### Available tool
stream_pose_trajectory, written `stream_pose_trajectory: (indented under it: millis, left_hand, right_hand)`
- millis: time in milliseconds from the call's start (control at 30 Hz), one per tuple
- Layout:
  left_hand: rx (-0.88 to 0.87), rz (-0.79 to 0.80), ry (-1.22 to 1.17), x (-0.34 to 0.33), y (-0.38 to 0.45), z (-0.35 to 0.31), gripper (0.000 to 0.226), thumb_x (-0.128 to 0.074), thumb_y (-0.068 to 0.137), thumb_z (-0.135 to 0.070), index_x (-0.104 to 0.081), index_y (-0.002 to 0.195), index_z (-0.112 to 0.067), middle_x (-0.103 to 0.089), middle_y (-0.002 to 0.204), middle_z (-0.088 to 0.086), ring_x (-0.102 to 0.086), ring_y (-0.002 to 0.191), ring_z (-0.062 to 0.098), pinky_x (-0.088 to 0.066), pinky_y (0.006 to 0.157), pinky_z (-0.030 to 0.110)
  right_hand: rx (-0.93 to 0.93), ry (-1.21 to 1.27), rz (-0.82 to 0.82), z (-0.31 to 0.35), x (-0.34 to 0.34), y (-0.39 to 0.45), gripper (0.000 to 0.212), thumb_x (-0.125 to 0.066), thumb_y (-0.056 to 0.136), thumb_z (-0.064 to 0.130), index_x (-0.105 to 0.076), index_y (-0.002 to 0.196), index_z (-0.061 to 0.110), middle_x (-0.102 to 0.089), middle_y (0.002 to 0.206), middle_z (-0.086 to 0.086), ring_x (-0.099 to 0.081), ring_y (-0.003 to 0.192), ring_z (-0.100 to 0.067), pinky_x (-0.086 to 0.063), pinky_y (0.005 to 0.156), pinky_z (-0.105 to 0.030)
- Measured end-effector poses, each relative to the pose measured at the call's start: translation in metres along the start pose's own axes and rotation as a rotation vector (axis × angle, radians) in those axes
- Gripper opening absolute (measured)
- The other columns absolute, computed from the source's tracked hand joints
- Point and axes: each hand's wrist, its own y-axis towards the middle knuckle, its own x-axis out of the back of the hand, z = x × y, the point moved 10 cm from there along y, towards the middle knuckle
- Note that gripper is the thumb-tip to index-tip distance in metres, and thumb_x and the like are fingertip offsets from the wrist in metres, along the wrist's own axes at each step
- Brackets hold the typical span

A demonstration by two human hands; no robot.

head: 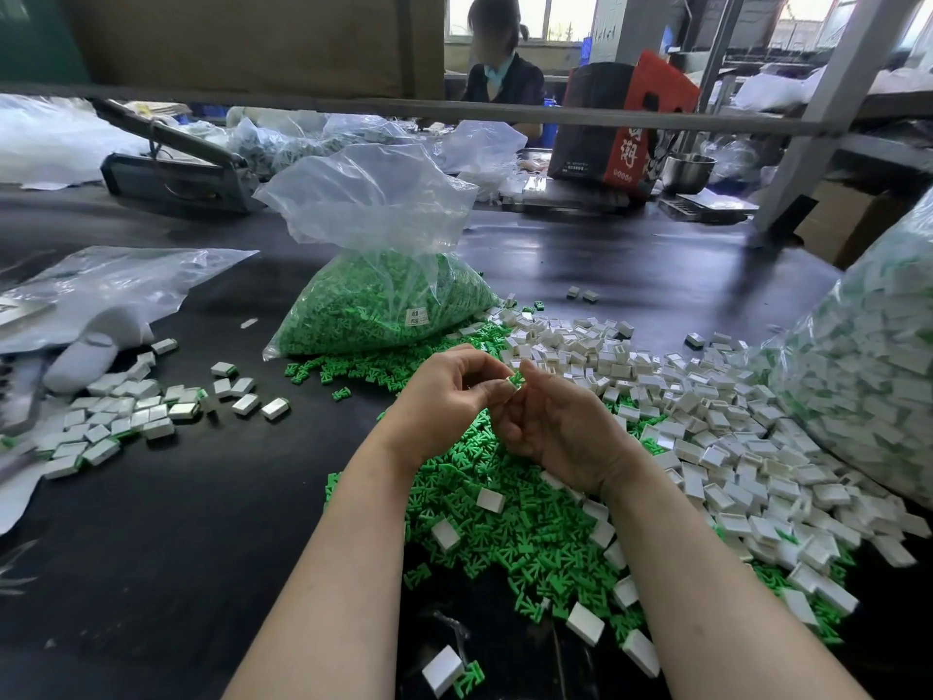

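With the left hand and right hand both pinching the green clip at their fingertips, 12 o'clock of the green pile, square it before pressing into a white shell from the heap at 3 o'clock.

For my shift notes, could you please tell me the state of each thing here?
left hand: pinching the green piece
right hand: pinching the same piece
green piece: held off the table, between both hands' fingertips
bag of green pieces: upright, mouth open
sealer: arm raised
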Motion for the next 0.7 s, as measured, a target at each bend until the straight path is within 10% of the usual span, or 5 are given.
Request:
stream_pose_trajectory:
  millis: [700]
  left_hand:
    - [0.020, 0.028, -0.047, -0.0033, -0.0008, 0.0023, 0.010, -0.067, 0.089, -0.008, -0.068, 0.099, -0.005, -0.066, 0.088, 0.003, -0.060, 0.081, 0.008, -0.050, 0.076, 0.016]
  right_hand:
    - [0.008, 0.009, -0.007, -0.0009, 0.0018, 0.0002, 0.043, -0.040, 0.096, 0.045, -0.059, 0.083, 0.008, -0.054, 0.072, -0.004, -0.043, 0.060, -0.013, -0.023, 0.056, -0.029]
